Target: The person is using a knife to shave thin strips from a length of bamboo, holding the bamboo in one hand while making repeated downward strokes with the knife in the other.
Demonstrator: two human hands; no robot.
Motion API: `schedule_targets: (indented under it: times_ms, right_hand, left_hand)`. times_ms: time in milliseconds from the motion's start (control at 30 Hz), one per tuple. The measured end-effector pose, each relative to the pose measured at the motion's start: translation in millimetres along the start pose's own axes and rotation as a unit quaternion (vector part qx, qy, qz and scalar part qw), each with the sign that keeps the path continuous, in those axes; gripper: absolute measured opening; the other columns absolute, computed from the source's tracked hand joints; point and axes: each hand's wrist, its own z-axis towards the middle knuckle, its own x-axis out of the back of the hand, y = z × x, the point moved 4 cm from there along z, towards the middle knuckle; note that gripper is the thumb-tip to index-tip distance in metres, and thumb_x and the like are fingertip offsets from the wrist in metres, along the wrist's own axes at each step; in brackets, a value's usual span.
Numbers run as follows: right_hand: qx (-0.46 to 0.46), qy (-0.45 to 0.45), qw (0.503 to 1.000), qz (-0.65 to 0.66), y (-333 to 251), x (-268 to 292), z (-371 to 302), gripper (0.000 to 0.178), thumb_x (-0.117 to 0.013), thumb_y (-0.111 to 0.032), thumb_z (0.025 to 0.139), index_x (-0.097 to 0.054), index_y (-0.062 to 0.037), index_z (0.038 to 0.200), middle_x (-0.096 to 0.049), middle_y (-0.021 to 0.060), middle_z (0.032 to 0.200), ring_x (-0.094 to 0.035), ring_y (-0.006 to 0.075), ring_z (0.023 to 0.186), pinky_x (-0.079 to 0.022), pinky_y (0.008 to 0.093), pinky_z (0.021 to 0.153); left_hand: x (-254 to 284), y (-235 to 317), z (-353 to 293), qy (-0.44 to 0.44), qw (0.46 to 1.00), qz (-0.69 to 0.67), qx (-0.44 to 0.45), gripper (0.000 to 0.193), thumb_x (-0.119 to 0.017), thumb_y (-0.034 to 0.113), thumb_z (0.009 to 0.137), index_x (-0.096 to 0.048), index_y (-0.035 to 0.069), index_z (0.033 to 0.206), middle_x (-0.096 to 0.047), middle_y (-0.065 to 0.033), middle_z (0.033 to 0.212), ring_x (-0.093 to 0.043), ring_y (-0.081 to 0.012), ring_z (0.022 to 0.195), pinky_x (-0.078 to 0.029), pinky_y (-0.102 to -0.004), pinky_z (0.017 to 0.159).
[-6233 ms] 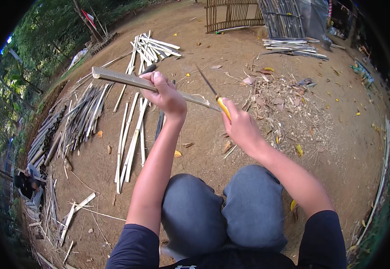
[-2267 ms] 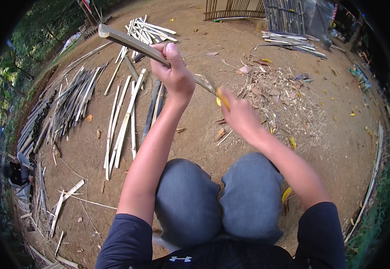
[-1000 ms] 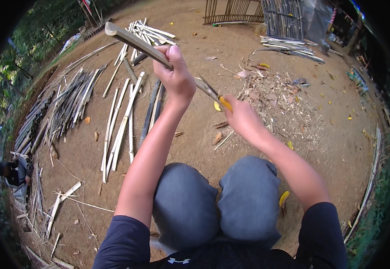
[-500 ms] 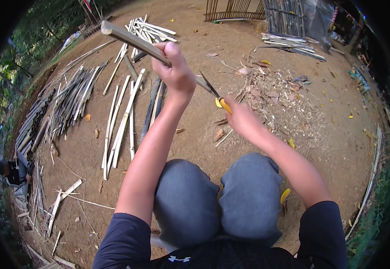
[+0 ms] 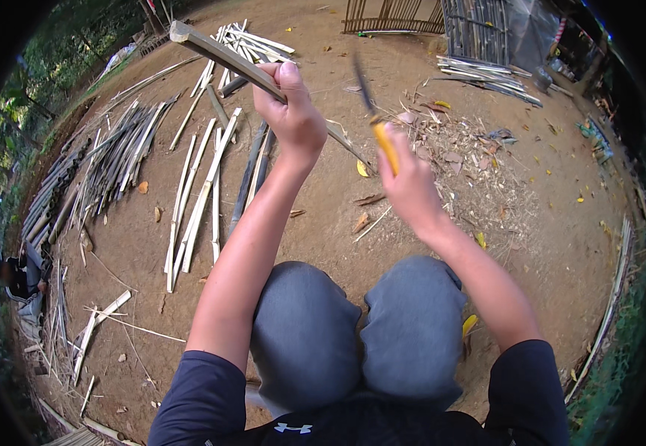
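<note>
My left hand (image 5: pixel 291 115) is closed around a split bamboo strip (image 5: pixel 223 58). The strip slants from its thick, pale-cut end at the upper left, through my fist, down to a thinner end right of the hand. In my right hand (image 5: pixel 411 182) is the yellow handle of a knife (image 5: pixel 368 91), its dark, narrow blade pointing up and slightly left. The blade stands apart from the strip, above its lower end. Slight motion blur softens the knife and right hand.
Pale split bamboo strips (image 5: pixel 202 201) lie left of centre, with a darker stack (image 5: pixel 122 152) farther left. Shavings and dry leaves (image 5: pixel 479 171) cover the ground at right. A person (image 5: pixel 24 279) sits at the far left edge. Bamboo panels (image 5: pixel 475 33) stand at the back.
My right hand has lifted the knife up and away from the strip, its blade swinging to point upward. My left hand holds the strip in nearly the same place.
</note>
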Motion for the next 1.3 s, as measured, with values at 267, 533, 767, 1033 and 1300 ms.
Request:
schedule_targets:
  times_ms: [267, 533, 767, 1033, 1300]
  right_hand:
    - [0.018, -0.03, 0.998, -0.048, 2, -2, 1, 0.029, -0.052, -0.005, 0.097, -0.052, 0.0029, 0.125, -0.066, 0.0193, 0.066, -0.07, 0.0312, 0.059, -0.057, 0.0439, 0.05]
    - [0.015, -0.021, 0.999, -0.029, 5, -8, 0, 0.029, -0.051, -0.006, 0.098, -0.049, 0.0005, 0.126, -0.065, 0.017, 0.063, -0.068, 0.03, 0.054, -0.054, 0.0416, 0.045]
    - [-0.027, -0.068, 0.997, -0.039, 11, -11, 2, 0.03, -0.054, -0.009, 0.1, -0.052, 0.001, 0.128, -0.061, 0.0111, 0.063, -0.062, 0.0198, 0.051, -0.048, 0.0284, 0.037]
    - [0.058, 0.008, 0.996, -0.065, 9, -10, 4, 0.032, -0.052, -0.008, 0.099, -0.05, -0.0005, 0.13, -0.066, 0.0186, 0.071, -0.07, 0.0293, 0.062, -0.055, 0.0378, 0.046]
    - [-0.06, -0.128, 0.988, -0.066, 13, -11, 0, 0.03, -0.051, -0.007, 0.1, -0.049, -0.0023, 0.13, -0.064, 0.0166, 0.064, -0.071, 0.0307, 0.062, -0.056, 0.0415, 0.048]
  left_hand:
    - [1, 5, 0, -0.001, 1.0, 0.001, 0.009, 0.022, -0.05, 0.022, 0.103, -0.039, 0.01, 0.087, -0.041, 0.0008, 0.068, -0.036, -0.006, 0.052, -0.027, -0.0234, 0.043]
    - [1, 2, 0, 0.001, 1.0, 0.0, 0.008, 0.022, -0.05, 0.023, 0.103, -0.041, 0.01, 0.089, -0.04, 0.0011, 0.068, -0.034, -0.0056, 0.052, -0.027, -0.0234, 0.044]
    - [5, 1, 3, 0.004, 1.0, 0.001, 0.006, 0.025, -0.051, 0.024, 0.103, -0.04, 0.01, 0.086, -0.04, 0.0009, 0.068, -0.034, -0.0053, 0.051, -0.027, -0.0232, 0.043]
    - [9, 3, 0, 0.008, 1.0, 0.012, 0.007, 0.023, -0.05, 0.023, 0.103, -0.04, 0.009, 0.087, -0.04, 0.0008, 0.068, -0.034, -0.0054, 0.051, -0.027, -0.0231, 0.043]
    - [2, 4, -1, 0.01, 1.0, -0.001, 0.003, 0.023, -0.05, 0.022, 0.103, -0.04, 0.009, 0.087, -0.041, 0.0008, 0.069, -0.034, -0.0055, 0.052, -0.027, -0.0232, 0.044]
